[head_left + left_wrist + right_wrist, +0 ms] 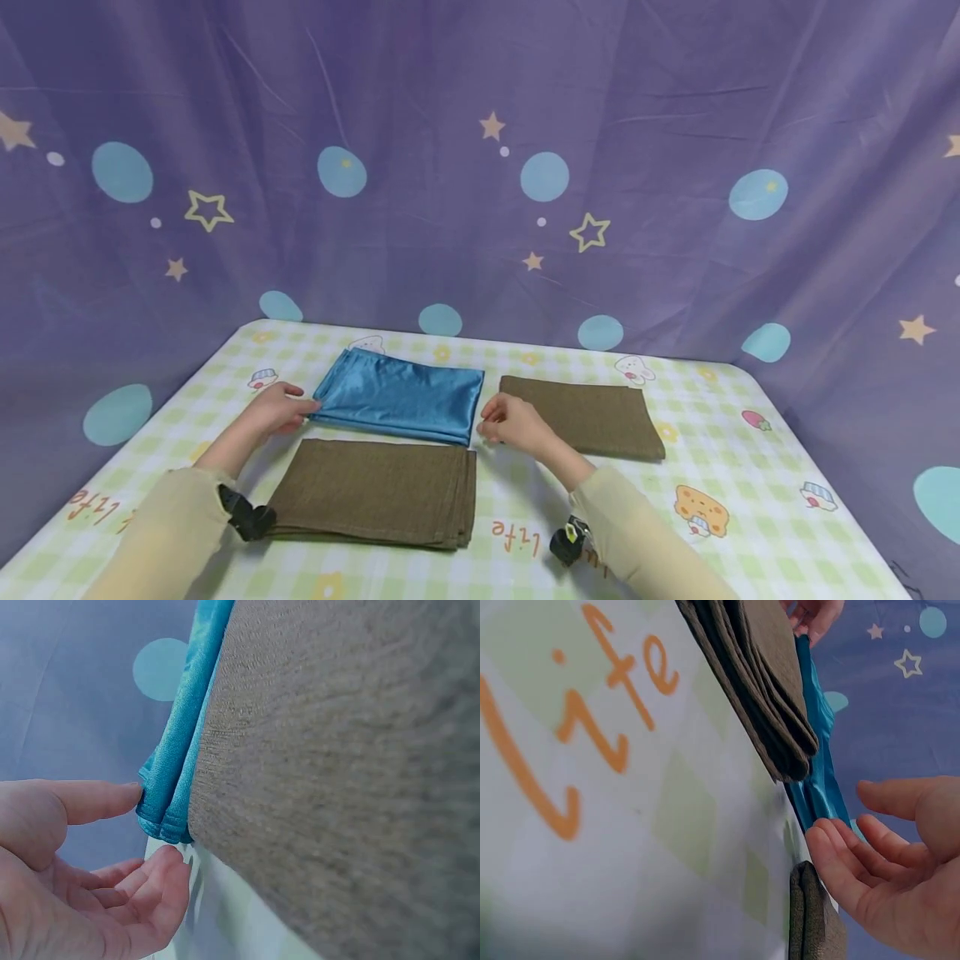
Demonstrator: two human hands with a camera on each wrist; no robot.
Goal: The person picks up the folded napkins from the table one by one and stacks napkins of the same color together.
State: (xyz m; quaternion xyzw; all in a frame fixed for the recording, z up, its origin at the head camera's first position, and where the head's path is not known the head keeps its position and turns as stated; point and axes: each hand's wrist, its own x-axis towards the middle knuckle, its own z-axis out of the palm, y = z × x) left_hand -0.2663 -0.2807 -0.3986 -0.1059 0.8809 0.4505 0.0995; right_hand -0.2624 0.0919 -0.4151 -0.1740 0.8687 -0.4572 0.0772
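Note:
A shiny blue folded cloth [405,398] lies flat toward the back of the table. At its left corner is my left hand [281,408]. The left wrist view shows one straight finger [105,801] touching the blue cloth's folded edge, while the other fingers are loosely bent below it. My right hand [517,423] is beside the blue cloth's right edge, fingers loosely bent and nothing between them. In the right wrist view a gap shows between its thumb and fingers [840,859]. A brown folded cloth [375,492] lies in front of the blue one.
A second brown folded cloth [592,417] lies to the right, partly behind my right hand. The table [742,475] has a green-checked cover with printed figures. A purple curtain [450,100] with stars and blue ovals hangs behind it.

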